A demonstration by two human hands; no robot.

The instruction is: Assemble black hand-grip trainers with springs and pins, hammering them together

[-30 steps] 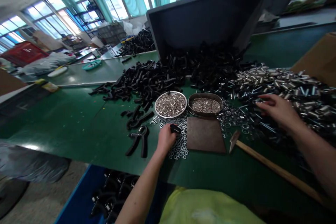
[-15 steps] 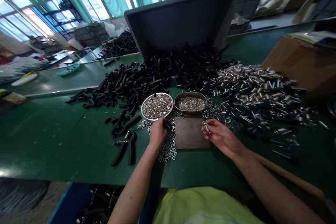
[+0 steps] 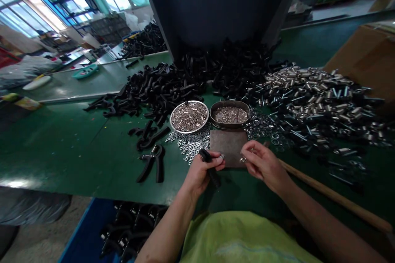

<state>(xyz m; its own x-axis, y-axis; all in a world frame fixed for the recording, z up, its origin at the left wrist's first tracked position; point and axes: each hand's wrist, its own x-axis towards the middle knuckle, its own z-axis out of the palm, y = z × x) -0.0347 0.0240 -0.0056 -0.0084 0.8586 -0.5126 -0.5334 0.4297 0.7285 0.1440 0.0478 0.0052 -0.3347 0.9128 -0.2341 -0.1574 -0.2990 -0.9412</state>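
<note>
My left hand [image 3: 197, 172] is closed around a black plastic clamp handle [image 3: 213, 171]. A small shiny metal piece [image 3: 222, 156], perhaps a nut, shows at its fingertips. Across from it my right hand [image 3: 265, 164] pinches a small silvery metal part [image 3: 242, 159]; its exact kind is too small to tell. Both hands are at the near edge of a flat brown metal plate [image 3: 228, 141], apart from each other. Left of the plate lie loose nuts [image 3: 193, 148]. An assembled black spring clamp [image 3: 152, 163] rests on the table farther left.
Behind the plate stand a round dish [image 3: 189, 132] of small metal pins and an oval tin [image 3: 230, 126] of small parts. Black handles spill from a tipped grey bin [image 3: 222, 16]. Metal parts [image 3: 311, 90] are heaped right. A wooden stick [image 3: 333, 193] lies beside my right arm.
My left hand has moved from the nuts toward me and right, with the black handle in it. My right hand stays near the plate's right side, fingers turned inward. The view has tilted down.
</note>
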